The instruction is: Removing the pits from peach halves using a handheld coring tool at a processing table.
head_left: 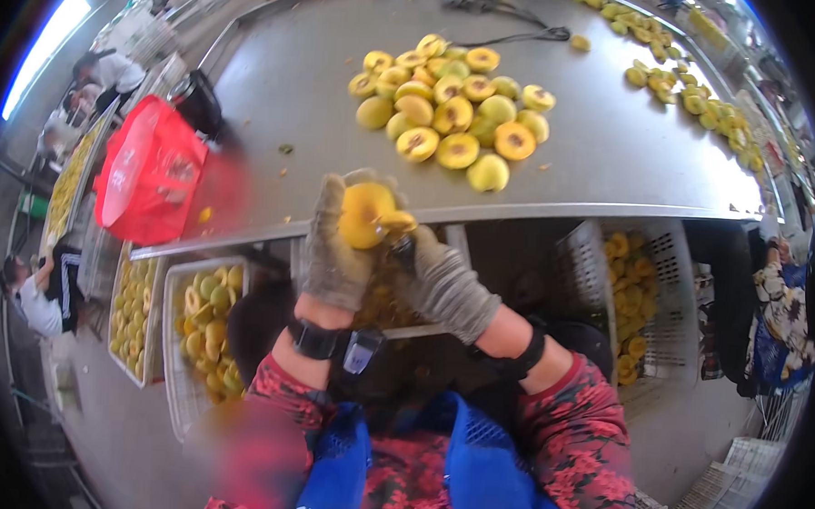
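My left hand (335, 268), in a grey knit glove, holds a yellow peach half (363, 218) just over the table's front edge. In my right hand (452, 287), gloved alike, is a small hand tool with a dark handle (402, 246). Its metal end meets the fruit's right side, where a curled piece of yellow flesh (399, 221) sticks out. The blade's exact shape is hidden. Beyond my hands, a pile of halved peaches (453, 113) lies on the metal table (298, 93), several with brown pit cavities facing up.
A red bag (148, 175) and a black cup (197, 103) stand at the table's left. More peach halves (700, 107) line its right edge. Peach-filled crates sit below, at left (171, 353) and right (668, 293). A dark cable-like item (519, 34) lies at the back. Other people work on both sides.
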Tool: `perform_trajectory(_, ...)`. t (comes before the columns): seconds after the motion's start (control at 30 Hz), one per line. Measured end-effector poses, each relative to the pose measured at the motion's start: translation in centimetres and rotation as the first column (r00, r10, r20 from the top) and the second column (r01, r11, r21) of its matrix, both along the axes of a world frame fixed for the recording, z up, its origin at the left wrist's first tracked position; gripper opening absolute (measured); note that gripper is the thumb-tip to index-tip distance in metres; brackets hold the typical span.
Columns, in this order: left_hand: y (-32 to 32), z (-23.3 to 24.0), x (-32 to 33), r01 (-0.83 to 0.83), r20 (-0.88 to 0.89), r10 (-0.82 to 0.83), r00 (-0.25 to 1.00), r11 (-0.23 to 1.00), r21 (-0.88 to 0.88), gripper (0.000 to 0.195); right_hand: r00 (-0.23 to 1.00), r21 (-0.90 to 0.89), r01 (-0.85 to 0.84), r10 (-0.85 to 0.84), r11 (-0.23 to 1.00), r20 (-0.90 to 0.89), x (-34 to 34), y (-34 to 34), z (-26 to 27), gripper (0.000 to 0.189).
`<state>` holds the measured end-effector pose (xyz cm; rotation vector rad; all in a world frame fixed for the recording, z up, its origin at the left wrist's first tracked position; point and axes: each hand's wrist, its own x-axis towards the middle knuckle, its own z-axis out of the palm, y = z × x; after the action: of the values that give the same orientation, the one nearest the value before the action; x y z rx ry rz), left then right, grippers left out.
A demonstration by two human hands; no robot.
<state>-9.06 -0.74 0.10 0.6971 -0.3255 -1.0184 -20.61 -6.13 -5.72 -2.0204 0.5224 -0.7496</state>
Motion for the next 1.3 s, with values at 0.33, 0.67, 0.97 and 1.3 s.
perform_trajectory(0.33,2.2,-1.0,-0.2,-0.072,0.177,0.058,0.983,0.994,0.079,0.048,0.999,0.162,-0.043,0.044,0.986,-0.002,1.1,1.4,0.2,0.041)
perform_trajectory(0.67,3.0,-0.9,0.9,-0.208,0.314,0.188,0.931,0.977,0.034,0.037,0.911,-0.152,-0.195,0.122,0.969,-0.395,-1.2,0.9,0.4,0.028)
perform_trajectory(0.97,3.6,-1.4,-0.3,-0.131,0.230,0.107,0.967,0.987,0.091,0.039,0.969,-0.146,-0.116,0.080,0.982,-0.233,-1.0,1.4,1.5,0.033)
perform_trajectory(1.3,3.5,-0.9,-2.0,-0.214,0.317,0.170,0.933,0.970,0.111,0.044,0.982,-0.106,-0.083,0.063,0.991,-0.179,-0.7,2.1,1.5,0.032)
